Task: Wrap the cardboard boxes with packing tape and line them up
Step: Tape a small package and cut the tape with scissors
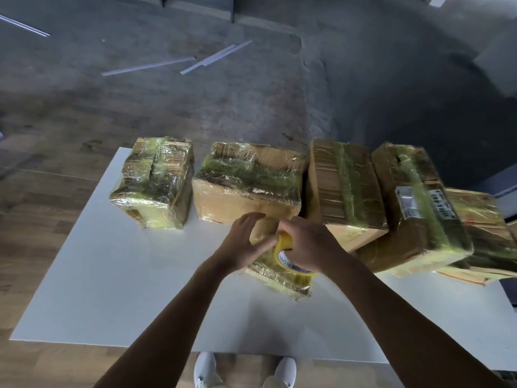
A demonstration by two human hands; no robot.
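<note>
Location type: a makeshift packing area in a bare, storage-type interior. Indicators: rough grey concrete floor point(195, 107) adjoining wood-plank flooring point(42, 219), loose pale strips point(148, 66) lying on the concrete, and a plain white table point(98, 275) carrying several tape-wrapped cardboard boxes point(246, 186).

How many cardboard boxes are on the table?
6 boxes: four across the back, one cut off at far right, one under the left hand and right hand, which grips the tape roll. Others may be hidden.
</note>
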